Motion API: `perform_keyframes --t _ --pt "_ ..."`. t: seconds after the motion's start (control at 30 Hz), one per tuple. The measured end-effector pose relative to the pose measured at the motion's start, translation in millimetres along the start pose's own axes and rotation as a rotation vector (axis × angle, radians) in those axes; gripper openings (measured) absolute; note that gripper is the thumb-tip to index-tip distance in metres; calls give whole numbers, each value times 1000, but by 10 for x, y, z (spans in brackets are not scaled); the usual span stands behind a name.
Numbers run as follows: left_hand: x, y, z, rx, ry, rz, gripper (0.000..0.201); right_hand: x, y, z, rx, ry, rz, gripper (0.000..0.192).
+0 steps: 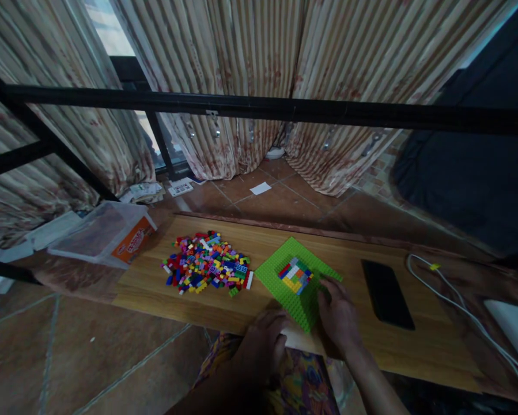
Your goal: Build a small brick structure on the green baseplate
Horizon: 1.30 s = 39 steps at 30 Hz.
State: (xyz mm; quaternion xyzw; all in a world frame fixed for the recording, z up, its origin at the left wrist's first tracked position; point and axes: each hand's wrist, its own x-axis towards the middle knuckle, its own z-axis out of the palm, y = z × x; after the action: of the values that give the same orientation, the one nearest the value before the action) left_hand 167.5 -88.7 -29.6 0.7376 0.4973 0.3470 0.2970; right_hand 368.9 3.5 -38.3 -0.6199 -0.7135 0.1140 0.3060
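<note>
A green studded baseplate (293, 308) lies turned like a diamond on the wooden board. On it sits a low patch of toy bricks (295, 276) in white, yellow, red, blue, orange and grey. My right hand (339, 314) is over the plate's right side, thumb and fingers bent together close to the patch; whatever is between the fingertips is too small to make out. My left hand (265, 334) rests at the board's near edge, by the plate's lower left side, fingers loosely laid down and nothing visible in them. A heap of loose toy bricks (209, 262) spreads to the left.
A clear plastic box (98, 227) with an orange label stands left of the heap. On the right of the wooden board (241, 311) lie a black phone (387, 294) and a white cable (453, 294). A black metal bar (259, 106) crosses beyond the board, before striped curtains (241, 52).
</note>
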Motion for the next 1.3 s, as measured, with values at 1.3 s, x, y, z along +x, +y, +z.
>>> perform_keyframes --t 1.3 --pt "-292 -593 -748 76 332 -83 19 63 -1372 751 166 -520 -149 50"
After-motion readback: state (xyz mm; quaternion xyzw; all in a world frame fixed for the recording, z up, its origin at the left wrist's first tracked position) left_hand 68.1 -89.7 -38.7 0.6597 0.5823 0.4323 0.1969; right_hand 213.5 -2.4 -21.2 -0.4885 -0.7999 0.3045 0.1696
